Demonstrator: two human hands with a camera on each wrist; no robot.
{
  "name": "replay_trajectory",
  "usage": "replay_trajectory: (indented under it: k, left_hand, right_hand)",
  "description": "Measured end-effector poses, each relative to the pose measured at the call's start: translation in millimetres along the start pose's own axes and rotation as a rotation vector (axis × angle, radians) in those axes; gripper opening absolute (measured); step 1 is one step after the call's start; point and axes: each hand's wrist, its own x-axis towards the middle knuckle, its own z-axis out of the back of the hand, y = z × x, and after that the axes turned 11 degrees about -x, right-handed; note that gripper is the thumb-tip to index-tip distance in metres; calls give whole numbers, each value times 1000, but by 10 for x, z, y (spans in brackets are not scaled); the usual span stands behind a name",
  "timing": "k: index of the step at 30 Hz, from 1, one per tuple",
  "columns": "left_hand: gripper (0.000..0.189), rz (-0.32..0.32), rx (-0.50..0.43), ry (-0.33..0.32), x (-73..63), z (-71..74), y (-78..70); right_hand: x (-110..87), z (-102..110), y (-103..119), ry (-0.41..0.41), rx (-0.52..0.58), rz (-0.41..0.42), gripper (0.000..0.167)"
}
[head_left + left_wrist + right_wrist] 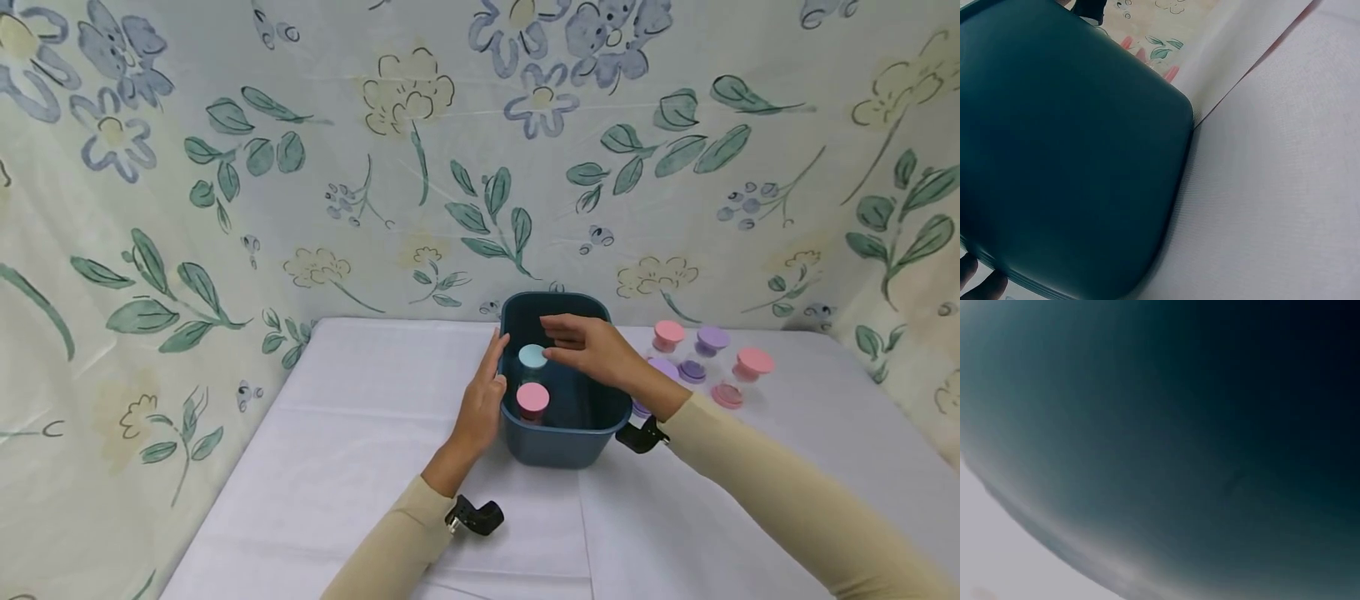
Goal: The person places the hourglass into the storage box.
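Observation:
A dark teal plastic bin [566,446] stands on the white cloth, its outer wall [1079,144] filling much of the left wrist view. My left hand [480,408] rests along the bin's left side, fingers straight near the rim. Inside the bin are a small clear container with a light blue lid [532,357] and one with a pink lid [532,397]. Over the bin's opening is my right hand [588,346], fingers extended and thumb tip beside the light blue lid. In the right wrist view, the blurred bin wall [1116,456] fills most of the picture.
Right of the bin, several small containers stand on the cloth, with pink lids [753,361] and purple lids [712,337]; my right forearm partly hides some. A floral cloth [465,125] hangs behind the white-covered table [360,417].

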Motion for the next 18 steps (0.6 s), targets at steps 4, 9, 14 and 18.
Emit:
replay_trajectory:
  k: [4, 9, 14, 18]
  left_hand:
    - [55, 12, -13, 7, -12, -17, -7]
    - [54, 14, -27, 12, -12, -34, -2]
    - [54, -2, -37, 6, -1, -28, -16]
    - [53, 0, -9, -7, 5, -14, -15]
  right_hand:
    - [-56, 5, -4, -4, 9, 4, 56]
    - [-123, 40, -15, -19, 19, -5, 56]
    - [-159, 94, -34, -33, 53, -11, 55]
    - [-191, 134, -45, -44, 54, -20, 55]
